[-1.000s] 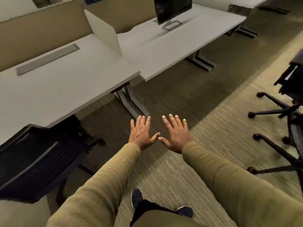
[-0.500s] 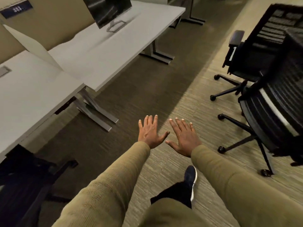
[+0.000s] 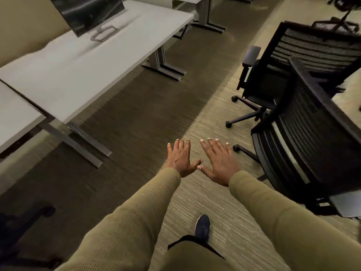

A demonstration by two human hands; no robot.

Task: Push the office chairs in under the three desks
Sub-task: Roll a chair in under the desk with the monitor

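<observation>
My left hand (image 3: 180,158) and my right hand (image 3: 219,161) are stretched out flat over the carpet, fingers spread, thumbs nearly touching, holding nothing. To the right stands a black mesh-backed office chair (image 3: 308,145), its back toward me, a short way from my right hand. Behind it a second black chair (image 3: 277,75) with a grey armrest stands in the aisle. A white desk (image 3: 93,61) runs along the left, with open floor beneath it. A nearer desk (image 3: 13,118) shows at the left edge. The wheeled base of a third chair (image 3: 29,216) shows at the bottom left.
A dark monitor (image 3: 88,12) on a metal stand sits on the white desk. Grey T-shaped desk legs (image 3: 78,141) rest on the carpet between the desks. A further desk (image 3: 203,14) stands at the top. My dark shoe (image 3: 203,225) is stepping forward.
My view has swung right and forward along the aisle. The left chair has slid almost out of frame and the two right-hand chairs have come closer. My hands stay open and empty.
</observation>
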